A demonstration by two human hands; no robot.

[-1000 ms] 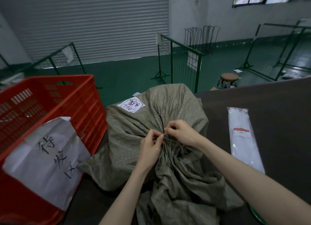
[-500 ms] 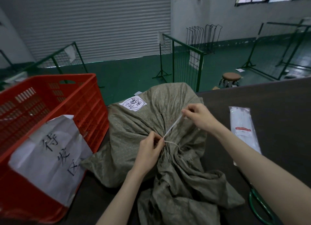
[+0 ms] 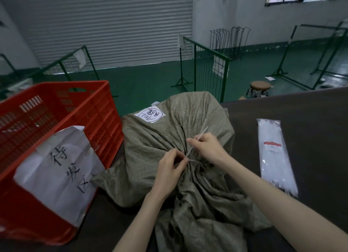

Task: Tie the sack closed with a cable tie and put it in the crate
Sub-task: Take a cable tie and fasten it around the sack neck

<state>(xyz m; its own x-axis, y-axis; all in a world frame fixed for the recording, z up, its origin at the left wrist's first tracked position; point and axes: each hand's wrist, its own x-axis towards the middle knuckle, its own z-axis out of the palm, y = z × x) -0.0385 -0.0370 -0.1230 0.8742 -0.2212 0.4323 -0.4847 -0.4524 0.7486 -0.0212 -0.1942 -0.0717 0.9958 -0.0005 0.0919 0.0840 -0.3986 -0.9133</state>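
Observation:
An olive woven sack (image 3: 150, 150) with a white round-marked label lies on the dark table (image 3: 310, 108), its mouth bunched toward me. A pale cable tie (image 3: 192, 149) circles the gathered neck. My left hand (image 3: 170, 169) pinches the tie's head at the neck. My right hand (image 3: 207, 147) grips the tie's free tail close to the neck, and the tail's tip sticks up past my fingers. The red plastic crate (image 3: 101, 108) stands at the left, touching the sack's side, with a white paper sign taped to its front.
A clear packet of white cable ties (image 3: 275, 154) lies on the table to the right. Beyond the table's far edge are a green floor, green mesh barriers (image 3: 205, 67), a round brown stool (image 3: 259, 86) and a grey roller door.
My right hand first pulled the tail up and to the right, tightening the loop, then slid back down the tail to grip it near the neck. My left hand stayed pinched at the neck.

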